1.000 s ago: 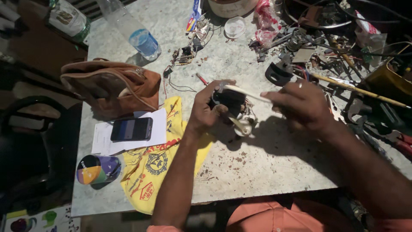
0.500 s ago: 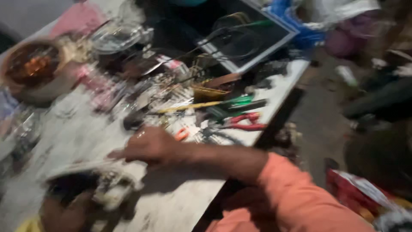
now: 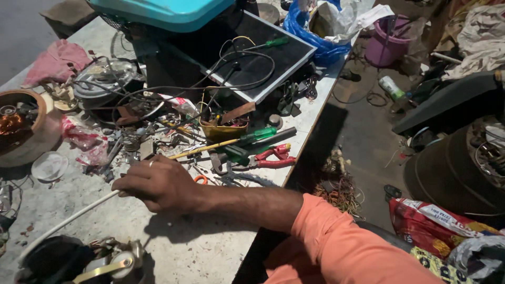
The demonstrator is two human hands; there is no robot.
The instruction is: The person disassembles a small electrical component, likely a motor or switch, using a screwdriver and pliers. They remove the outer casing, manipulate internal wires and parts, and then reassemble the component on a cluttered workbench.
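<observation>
Clutter covers the pale, speckled stone desk (image 3: 200,247), where a dark flat rectangular panel with a silver frame (image 3: 273,52) lies at the far edge under a teal plastic casing (image 3: 163,10). At the left sits a round brown clay bowl (image 3: 29,131). Near the desk's right edge lie red-handled pliers (image 3: 273,158) and a green-handled screwdriver with a long yellow shaft (image 3: 231,142), just in front of a small yellow tin of parts (image 3: 221,129). The right hand (image 3: 158,184), in an orange sleeve, rests mid-desk, fingers (image 3: 126,185) curled together around a thin white cable (image 3: 68,221) that runs down-left toward a dark motor-like part (image 3: 68,260). The left hand is out of view.
</observation>
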